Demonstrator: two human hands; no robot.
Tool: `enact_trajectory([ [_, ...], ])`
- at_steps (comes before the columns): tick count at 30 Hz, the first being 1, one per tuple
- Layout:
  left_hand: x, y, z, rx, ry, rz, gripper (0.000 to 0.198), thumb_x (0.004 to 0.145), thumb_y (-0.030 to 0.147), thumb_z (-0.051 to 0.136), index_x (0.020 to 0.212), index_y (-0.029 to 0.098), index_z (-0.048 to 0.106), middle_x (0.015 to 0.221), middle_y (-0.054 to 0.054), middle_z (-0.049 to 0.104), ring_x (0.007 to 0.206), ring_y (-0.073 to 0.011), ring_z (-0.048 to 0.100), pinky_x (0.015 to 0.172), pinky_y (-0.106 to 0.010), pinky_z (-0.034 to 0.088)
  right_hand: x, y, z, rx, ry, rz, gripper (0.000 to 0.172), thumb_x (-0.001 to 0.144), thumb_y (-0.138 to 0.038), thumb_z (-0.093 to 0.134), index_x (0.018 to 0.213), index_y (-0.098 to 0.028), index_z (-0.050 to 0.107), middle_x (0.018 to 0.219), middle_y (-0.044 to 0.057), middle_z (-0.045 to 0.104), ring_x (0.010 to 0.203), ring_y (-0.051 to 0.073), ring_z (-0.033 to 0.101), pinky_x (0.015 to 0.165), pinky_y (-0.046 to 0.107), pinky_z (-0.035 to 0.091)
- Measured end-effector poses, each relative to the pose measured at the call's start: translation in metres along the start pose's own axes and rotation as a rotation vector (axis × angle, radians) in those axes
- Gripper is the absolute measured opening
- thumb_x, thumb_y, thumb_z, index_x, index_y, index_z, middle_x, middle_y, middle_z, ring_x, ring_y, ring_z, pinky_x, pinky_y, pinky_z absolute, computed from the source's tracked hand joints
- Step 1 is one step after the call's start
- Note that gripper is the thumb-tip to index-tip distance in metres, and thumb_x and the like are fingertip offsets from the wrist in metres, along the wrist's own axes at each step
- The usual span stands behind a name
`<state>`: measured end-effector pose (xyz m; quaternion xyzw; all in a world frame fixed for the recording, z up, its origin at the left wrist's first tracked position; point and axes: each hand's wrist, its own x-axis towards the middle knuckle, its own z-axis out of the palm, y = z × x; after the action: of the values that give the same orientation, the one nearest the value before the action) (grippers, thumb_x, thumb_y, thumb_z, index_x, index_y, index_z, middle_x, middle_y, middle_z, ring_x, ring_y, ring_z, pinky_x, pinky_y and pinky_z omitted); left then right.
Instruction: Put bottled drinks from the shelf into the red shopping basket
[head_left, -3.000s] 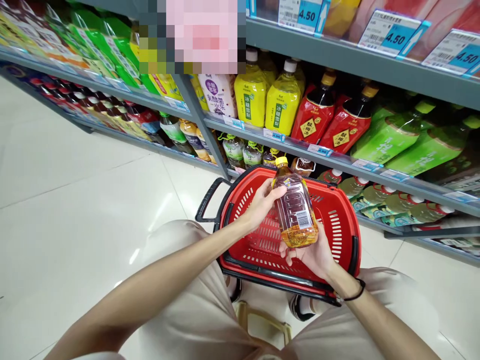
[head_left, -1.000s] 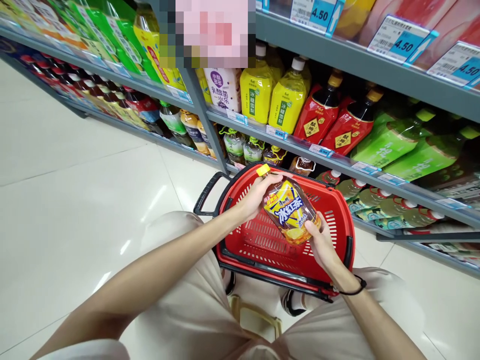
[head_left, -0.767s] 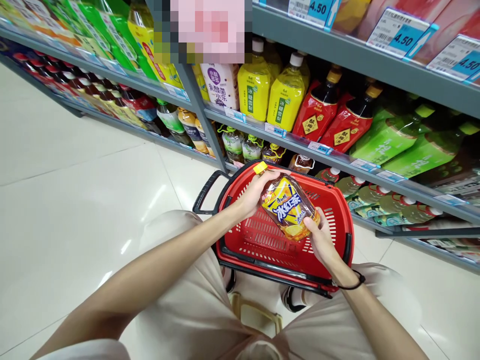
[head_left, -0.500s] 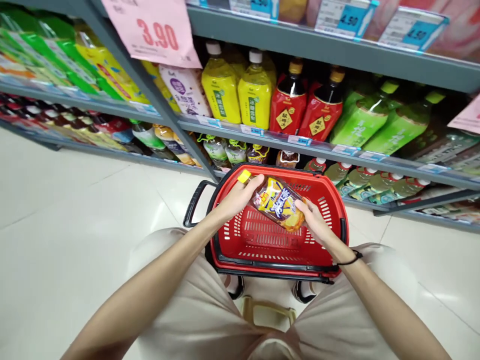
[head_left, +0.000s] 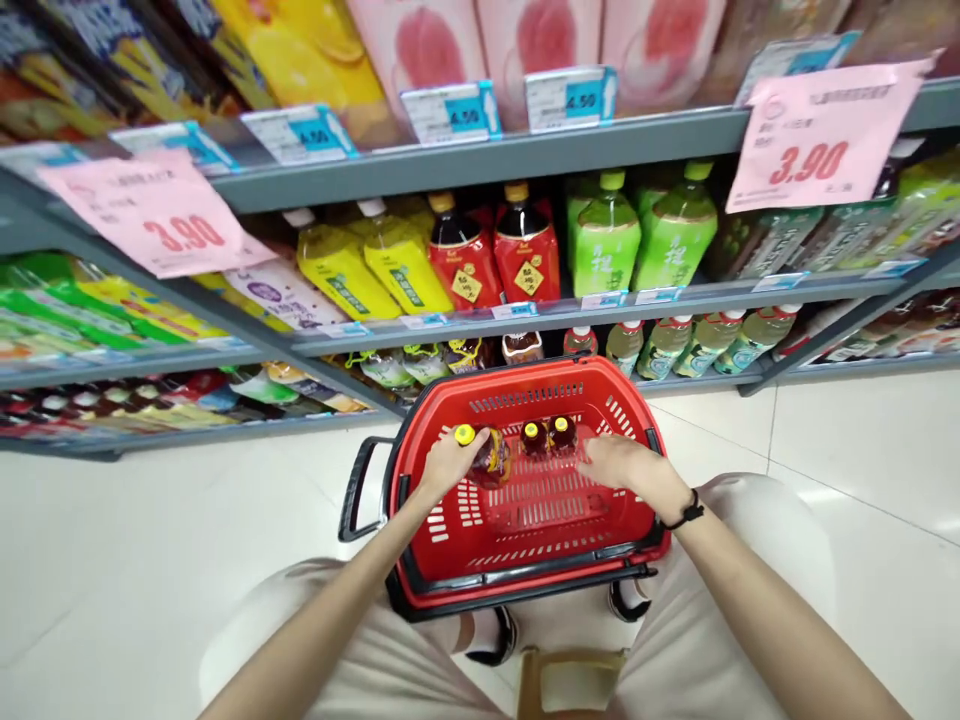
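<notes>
- The left grip point(head_left: 450, 462) is closed around a plastic bottle point(head_left: 491, 462), fingers curled over it and its yellow cap point(head_left: 465, 435) poking out beyond them. The right grip point(head_left: 619, 462) lies spread and flat, fingers stretched toward the middle of the basket, pinching nothing.
- The bottle sits low inside a red shopping basket point(head_left: 525, 378), toward the far left, tilted cap-leftward, near two more yellow-capped bottles point(head_left: 534, 438).
- Filled with amber liquid point(head_left: 495, 472), it likely feels fairly heavy, and its smooth plastic may be slippery. A full wrap around the body looks the surest hold.
- The left grip hides most of the bottle, so no label can be read. The other two show little beyond caps and shoulders, and from above I cannot tell whether they stand or lie.
</notes>
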<state>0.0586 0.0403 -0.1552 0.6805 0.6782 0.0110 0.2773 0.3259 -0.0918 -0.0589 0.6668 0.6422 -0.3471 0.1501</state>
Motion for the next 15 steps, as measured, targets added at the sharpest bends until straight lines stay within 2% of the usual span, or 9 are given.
enact_trajectory([
  [3, 0.02, -0.004, 0.026, 0.019, -0.018, -0.047, 0.042, 0.094, 0.06, 0.065, 0.096, 0.019, 0.077, 0.099, -0.014, 0.081, 0.103, -0.0344, 0.077, 0.08, -0.034, 0.052, -0.006, 0.007, -0.007, 0.038, 0.019, 0.007, 0.045, 0.108, -0.031, 0.05, 0.134, -0.002, 0.071, 0.134, 0.026, 0.071, 0.129, 0.035, 0.069, 0.108, 0.04, 0.054],
  [6, 0.039, -0.002, 0.058, 0.014, -0.012, -0.091, 0.039, 0.095, 0.056, 0.067, 0.102, 0.019, 0.075, 0.104, -0.012, 0.081, 0.104, -0.0297, 0.077, 0.082, -0.032, 0.054, -0.004, 0.016, -0.011, 0.075, 0.012, 0.048, 0.042, 0.106, -0.026, 0.051, 0.131, -0.001, 0.073, 0.128, 0.027, 0.073, 0.125, 0.035, 0.071, 0.104, 0.041, 0.057],
  [11, 0.073, 0.006, 0.104, 0.005, 0.008, -0.183, 0.048, 0.097, 0.054, 0.07, 0.122, 0.013, 0.069, 0.119, -0.013, 0.076, 0.111, -0.0263, 0.073, 0.101, -0.045, 0.055, 0.015, 0.024, -0.012, 0.118, 0.096, 0.123, 0.042, 0.102, -0.009, 0.043, 0.131, 0.0, 0.073, 0.129, 0.03, 0.071, 0.126, 0.037, 0.071, 0.1, 0.047, 0.059],
  [15, 0.092, 0.005, 0.129, -0.038, 0.012, -0.168, 0.041, 0.1, 0.047, 0.07, 0.123, 0.014, 0.069, 0.124, -0.012, 0.073, 0.116, -0.0258, 0.07, 0.105, -0.049, 0.055, 0.031, 0.02, -0.008, 0.154, 0.139, 0.134, 0.044, 0.098, -0.004, 0.043, 0.13, 0.001, 0.072, 0.127, 0.032, 0.071, 0.121, 0.041, 0.072, 0.094, 0.056, 0.061],
])
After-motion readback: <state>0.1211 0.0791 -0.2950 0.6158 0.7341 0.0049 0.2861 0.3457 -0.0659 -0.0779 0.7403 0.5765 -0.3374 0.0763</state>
